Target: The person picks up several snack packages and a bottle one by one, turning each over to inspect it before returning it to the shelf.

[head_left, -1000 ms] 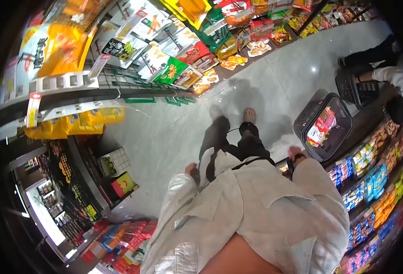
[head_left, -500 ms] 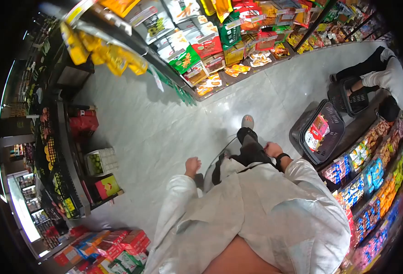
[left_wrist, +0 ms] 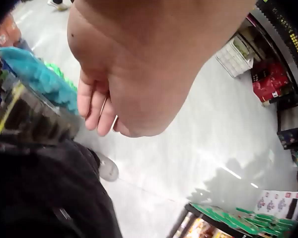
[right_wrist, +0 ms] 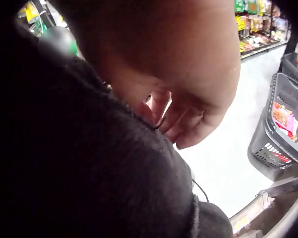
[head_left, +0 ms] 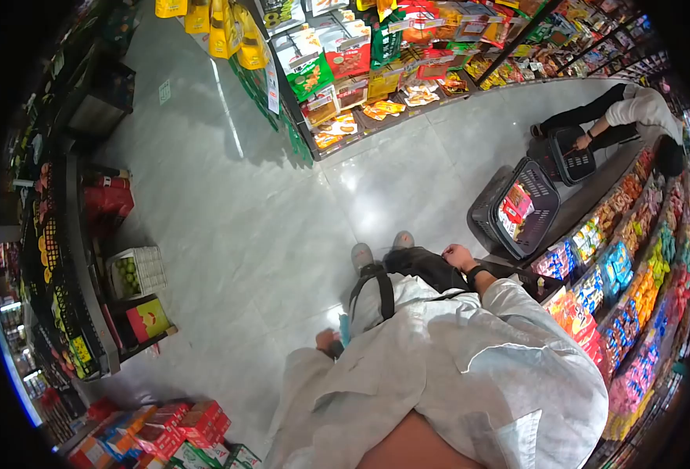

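My left hand (head_left: 327,340) hangs low at my side in the head view. Its fingers (left_wrist: 96,109) are loosely bent with nothing between them in the left wrist view. Just beside it in the head view shows a small patch of teal (head_left: 344,330). At the front of my right thigh is my right hand (head_left: 459,258), a dark band at its wrist. The right wrist view has its fingers (right_wrist: 186,129) loosely curled near dark cloth, with no item in them. Right of that hand stands a dark shopping basket (head_left: 479,213) with red and pink packets (head_left: 516,206) inside.
Another person (head_left: 622,117) bends over a second basket (head_left: 570,156). Bins of wrapped sweets (head_left: 614,266) line the right side. A snack rack (head_left: 353,55) stands ahead. On the left are a produce stand (head_left: 52,242) and a white crate (head_left: 151,272); boxes (head_left: 181,430) are stacked at lower left.
The baskets and snack rack have shifted left in the head view, and more floor shows ahead. My left hand swung forward, then back. My right hand came forward to the thigh.
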{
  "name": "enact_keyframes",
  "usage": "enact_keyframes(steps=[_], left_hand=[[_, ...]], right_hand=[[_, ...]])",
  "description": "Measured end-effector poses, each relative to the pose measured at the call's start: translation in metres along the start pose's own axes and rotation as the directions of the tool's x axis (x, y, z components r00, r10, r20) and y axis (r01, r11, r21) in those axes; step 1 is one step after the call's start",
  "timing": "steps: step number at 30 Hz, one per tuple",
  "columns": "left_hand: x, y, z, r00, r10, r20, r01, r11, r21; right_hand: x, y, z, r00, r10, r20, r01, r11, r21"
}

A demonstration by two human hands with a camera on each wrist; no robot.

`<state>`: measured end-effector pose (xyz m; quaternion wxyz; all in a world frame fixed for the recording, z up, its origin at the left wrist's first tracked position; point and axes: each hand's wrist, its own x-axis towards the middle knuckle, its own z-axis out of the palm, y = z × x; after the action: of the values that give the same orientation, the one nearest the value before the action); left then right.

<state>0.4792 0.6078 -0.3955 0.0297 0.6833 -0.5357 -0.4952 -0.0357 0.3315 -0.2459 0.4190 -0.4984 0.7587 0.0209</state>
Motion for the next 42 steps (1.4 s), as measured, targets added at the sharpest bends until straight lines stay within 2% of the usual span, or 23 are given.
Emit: enact_keyframes(steps=[1, 3, 6, 10, 11, 12, 13, 14, 15, 19, 20, 23, 24, 27, 29, 31, 32, 35, 36, 38, 40, 42], left_hand=[[-0.032, 0.038, -0.021, 0.995, 0.061, -0.085, -0.049, 0.990, 0.136], [-0.043, 0.043, -0.023, 0.996, -0.066, 0.053, 0.055, 0.979, 0.195], [-0.040, 0.052, -0.035, 0.979, 0.117, 0.164, -0.153, 0.962, 0.227], [0.007, 0.066, -0.041, 0.976, 0.211, -0.043, -0.204, 0.969, 0.136], [0.029, 0.077, -0.049, 0.988, 0.143, -0.051, -0.141, 0.989, 0.034], [0.052, 0.093, -0.059, 0.999, -0.031, -0.014, 0.027, 0.977, -0.210], [0.073, 0.114, -0.072, 0.980, -0.196, 0.038, 0.193, 0.883, -0.428], [0.093, 0.134, -0.084, 0.960, -0.275, 0.053, 0.261, 0.810, -0.525], [0.109, 0.158, -0.097, 0.946, -0.321, 0.053, 0.292, 0.767, -0.571], [0.151, 0.241, -0.139, 0.956, -0.292, 0.027, 0.253, 0.772, -0.584], [0.158, 0.264, -0.140, 0.957, -0.289, 0.014, 0.239, 0.763, -0.600], [0.163, 0.321, -0.128, 0.935, -0.354, 0.009, 0.308, 0.802, -0.511], [0.163, 0.329, -0.116, 0.923, -0.385, 0.030, 0.343, 0.782, -0.521], [0.164, 0.354, -0.076, 0.912, -0.343, 0.224, 0.409, 0.805, -0.430], [0.187, 0.347, -0.050, 0.986, -0.162, 0.040, 0.165, 0.918, -0.361], [0.196, 0.356, -0.053, 0.998, -0.056, 0.027, 0.061, 0.966, -0.252], [0.204, 0.362, -0.067, 0.994, -0.059, 0.096, 0.077, 0.978, -0.194], [0.209, 0.397, -0.075, 0.991, 0.066, 0.115, -0.057, 0.995, -0.078], [0.216, 0.415, -0.074, 0.983, 0.113, 0.148, -0.117, 0.993, 0.020], [0.234, 0.451, -0.065, 0.978, 0.041, 0.207, -0.055, 0.997, 0.061], [0.253, 0.487, -0.053, 0.948, -0.189, 0.257, 0.204, 0.979, -0.032], [0.267, 0.526, -0.051, 0.946, -0.180, 0.270, 0.174, 0.984, 0.049]], right_hand=[[-0.001, 0.011, 0.002, 1.000, 0.022, 0.013, -0.022, 1.000, -0.011], [-0.010, 0.019, 0.006, 0.998, 0.056, 0.026, -0.055, 0.998, -0.028], [-0.029, 0.030, 0.000, 0.996, 0.087, 0.031, -0.085, 0.995, -0.051], [-0.040, 0.062, 0.006, 0.987, 0.127, -0.097, -0.134, 0.988, -0.075], [-0.041, 0.068, 0.006, 0.979, 0.176, -0.107, -0.181, 0.983, -0.037], [-0.039, 0.077, 0.009, 0.975, 0.173, -0.136, -0.179, 0.983, -0.032], [-0.037, 0.088, 0.012, 0.971, 0.172, -0.166, -0.178, 0.984, -0.027], [-0.040, 0.089, 0.008, 0.960, 0.211, -0.183, -0.214, 0.977, 0.004], [-0.043, 0.084, 0.001, 0.947, 0.251, -0.200, -0.248, 0.968, 0.039], [-0.024, 0.111, -0.010, 0.937, 0.306, -0.171, -0.279, 0.946, 0.164], [-0.016, 0.118, -0.013, 0.946, 0.279, -0.163, -0.251, 0.952, 0.175], [0.001, 0.136, -0.042, 0.985, 0.148, -0.085, -0.123, 0.960, 0.252], [0.011, 0.145, -0.049, 0.987, 0.134, -0.087, -0.107, 0.958, 0.265], [0.023, 0.163, -0.068, 0.979, 0.169, -0.115, -0.113, 0.917, 0.384], [0.033, 0.184, -0.070, 0.974, 0.190, -0.125, -0.116, 0.889, 0.443], [0.034, 0.199, -0.071, 0.949, 0.254, -0.187, -0.129, 0.854, 0.504], [0.036, 0.208, -0.073, 0.934, 0.285, -0.216, -0.133, 0.838, 0.529], [0.020, 0.223, -0.077, 0.901, 0.422, -0.098, -0.265, 0.715, 0.647], [0.020, 0.233, -0.068, 0.893, 0.442, -0.085, -0.273, 0.682, 0.679], [0.024, 0.259, -0.037, 0.874, 0.482, -0.060, -0.289, 0.615, 0.733], [0.016, 0.270, -0.032, 0.876, 0.482, 0.015, -0.344, 0.603, 0.720], [0.014, 0.280, -0.024, 0.869, 0.490, 0.072, -0.385, 0.576, 0.721]])
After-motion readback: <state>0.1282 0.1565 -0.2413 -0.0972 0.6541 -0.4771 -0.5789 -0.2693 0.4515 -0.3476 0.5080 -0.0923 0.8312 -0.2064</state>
